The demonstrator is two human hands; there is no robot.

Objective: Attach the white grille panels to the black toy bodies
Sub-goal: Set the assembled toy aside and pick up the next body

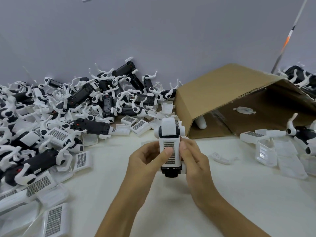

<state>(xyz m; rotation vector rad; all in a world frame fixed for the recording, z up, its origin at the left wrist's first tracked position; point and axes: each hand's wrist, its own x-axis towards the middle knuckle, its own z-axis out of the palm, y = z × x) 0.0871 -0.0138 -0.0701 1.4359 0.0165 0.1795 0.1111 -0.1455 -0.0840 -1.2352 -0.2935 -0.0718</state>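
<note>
Hands meet over the white table [222, 194], just in front of the tipped cardboard box [222, 93], and between them you hold one toy body [169, 134] upright, its black end [171, 172] pointing down toward you. Your left hand [145, 161] curls round the toy's left side, with the thumb [166, 152] pressing flat on the white grille panel [170, 152] that sits on the body's facing side. Your right hand [191, 156] grasps the right edge of the same toy, its fingers bent against the panel's rim. To the left of the box lies a heap of black toy bodies [82, 100] with white legs, tangled together against the grey wall [153, 31]. Loose grille panels [135, 124] lie scattered in front of that heap and run down to the near left corner. To the right of the box you have more white panels [273, 147] and a couple of toys [301, 132]. Inside the box rests a small white part [244, 110]
</note>
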